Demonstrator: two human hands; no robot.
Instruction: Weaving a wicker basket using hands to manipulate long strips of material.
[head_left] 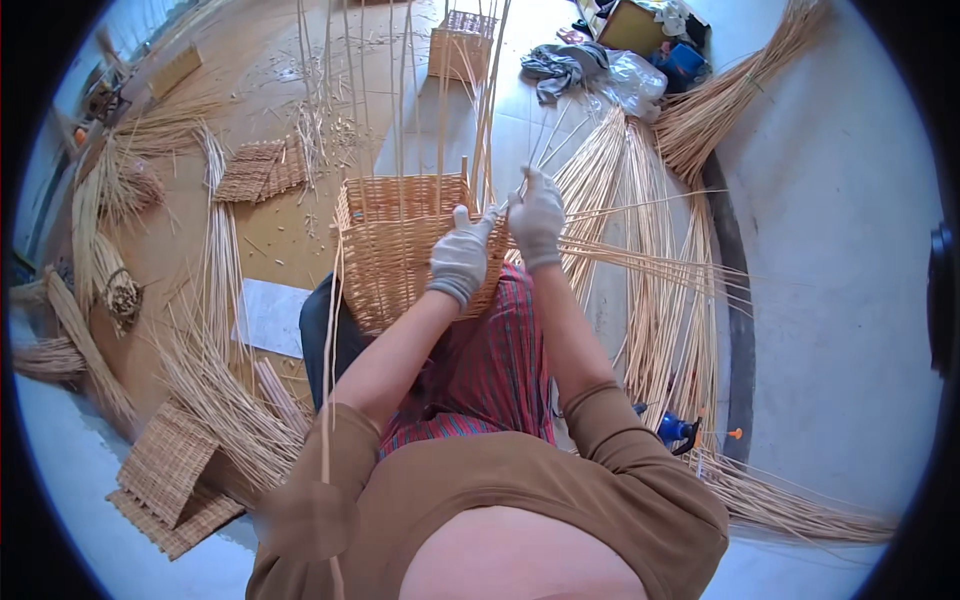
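Note:
A woven cane basket (390,255) rests in my lap on a red striped cloth (510,360), with long upright stakes rising from it. My left hand (462,258), in a pale knit glove, grips the front rim near its right corner, thumb raised. Just beyond that corner, my right hand (535,218), gloved too, is closed on thin cane strands (540,150) that angle upward. Where its fingertips meet the strands is small and partly hidden.
Loose cane bundles (640,300) spread to my right and left. Woven panels (260,170) lie on brown boards (275,250) among scraps. A small basket (455,55) stands ahead, beside cloths (560,70) and bags. A blue tool (672,428) lies by my right elbow.

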